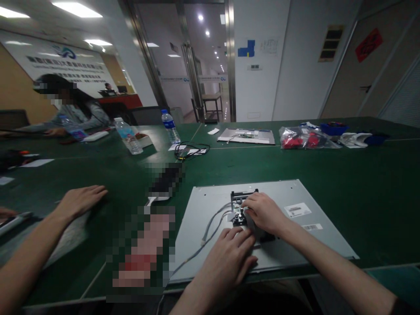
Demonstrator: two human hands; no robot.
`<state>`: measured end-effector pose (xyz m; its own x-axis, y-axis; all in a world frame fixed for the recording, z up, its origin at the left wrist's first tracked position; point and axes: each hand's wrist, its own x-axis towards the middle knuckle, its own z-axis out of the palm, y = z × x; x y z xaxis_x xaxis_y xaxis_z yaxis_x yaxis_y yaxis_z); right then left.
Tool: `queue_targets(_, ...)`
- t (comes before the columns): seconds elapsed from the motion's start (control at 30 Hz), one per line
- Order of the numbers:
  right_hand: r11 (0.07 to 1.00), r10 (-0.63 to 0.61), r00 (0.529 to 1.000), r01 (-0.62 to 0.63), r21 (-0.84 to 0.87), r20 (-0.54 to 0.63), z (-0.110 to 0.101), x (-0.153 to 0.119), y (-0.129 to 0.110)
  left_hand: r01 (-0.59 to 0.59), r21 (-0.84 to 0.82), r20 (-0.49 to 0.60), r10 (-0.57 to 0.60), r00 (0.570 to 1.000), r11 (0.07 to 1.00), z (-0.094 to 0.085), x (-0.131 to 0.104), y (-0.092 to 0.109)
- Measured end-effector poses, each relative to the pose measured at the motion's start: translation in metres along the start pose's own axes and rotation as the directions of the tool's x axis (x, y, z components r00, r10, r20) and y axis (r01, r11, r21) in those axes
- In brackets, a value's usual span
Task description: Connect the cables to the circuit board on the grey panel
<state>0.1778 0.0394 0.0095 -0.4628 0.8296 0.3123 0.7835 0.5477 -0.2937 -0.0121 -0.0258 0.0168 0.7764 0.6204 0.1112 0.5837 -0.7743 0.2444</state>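
Observation:
A flat pale metal panel lies before me, with a small black mechanism at its middle. Thin grey cables run from the mechanism across the panel to its lower left. My right hand is at the mechanism's right side, its bent fingertips pressed together there; whatever they pinch is hidden. Just below the mechanism, my left hand rests on the panel with fingers slightly bent and thumb apart.
Left of me a co-worker's arm and hand lie on the green table. A phone and a blurred pinkish item border the panel. Farther back are bottles, a black cable, another panel and plastic bags.

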Motion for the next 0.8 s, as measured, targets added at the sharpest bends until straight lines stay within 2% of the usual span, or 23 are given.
queue_targets(0.2, 0.986, -0.162, 0.984, 0.164, -0.024, 0.067, -0.001, 0.024, -0.006, -0.001, -0.006, -0.003, 0.001, 1.000, 1.000, 0.003, -0.002, 0.000)
queue_targets(0.43, 0.936, -0.347, 0.920, 0.352, 0.006, 0.184, 0.008, 0.051, 0.001, 0.006, 0.013, -0.006, -0.006, 1.000, 1.000, 0.002, -0.003, -0.001)
queue_targets(0.6, 0.920, -0.387, 0.901, 0.392, 0.013, 0.195, 0.011, 0.053, 0.003, 0.005, 0.020, -0.009, -0.004, 1.000, 1.000, 0.003, -0.005, -0.001)
queue_targets(0.8, 0.916, -0.394, 0.901, 0.400, -0.001, 0.181, 0.004, 0.051, 0.002, -0.011, 0.017, -0.032, 0.011, 0.999, 1.000, 0.002, -0.005, -0.001)
